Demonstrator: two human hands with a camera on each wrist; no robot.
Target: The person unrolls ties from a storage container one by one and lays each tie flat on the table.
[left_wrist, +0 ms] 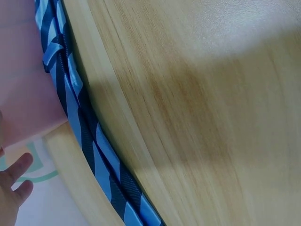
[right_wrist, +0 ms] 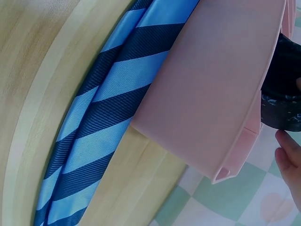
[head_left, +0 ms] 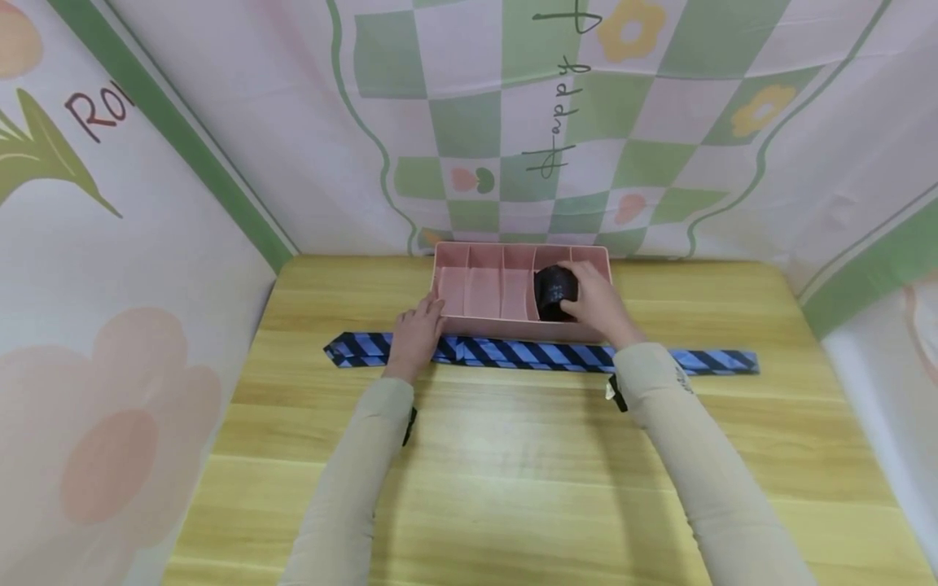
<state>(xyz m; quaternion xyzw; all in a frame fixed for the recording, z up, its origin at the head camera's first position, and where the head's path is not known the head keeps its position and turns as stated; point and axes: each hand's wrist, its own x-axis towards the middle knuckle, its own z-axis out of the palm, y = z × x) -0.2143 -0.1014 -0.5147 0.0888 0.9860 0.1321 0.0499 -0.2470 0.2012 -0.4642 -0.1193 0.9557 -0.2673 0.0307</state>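
My right hand (head_left: 595,299) holds a dark, rounded bundle (head_left: 554,293), black with small pale marks, in the second compartment from the right of a pink divided box (head_left: 513,328). Seen from the right wrist, the bundle (right_wrist: 282,110) shows above the box rim, with the fingers (right_wrist: 288,153) against its edge. My left hand (head_left: 416,334) touches the box's front left corner; its fingers (left_wrist: 19,165) look fairly straight in the left wrist view. A blue and navy striped necktie (head_left: 528,355), folded lengthwise, lies in front of the box, passing beneath both forearms.
The box stands at the back of a light wooden table (head_left: 498,456), close to a hanging cloth (head_left: 469,122) with green checks and flowers. Printed cloth also closes off the left and right sides.
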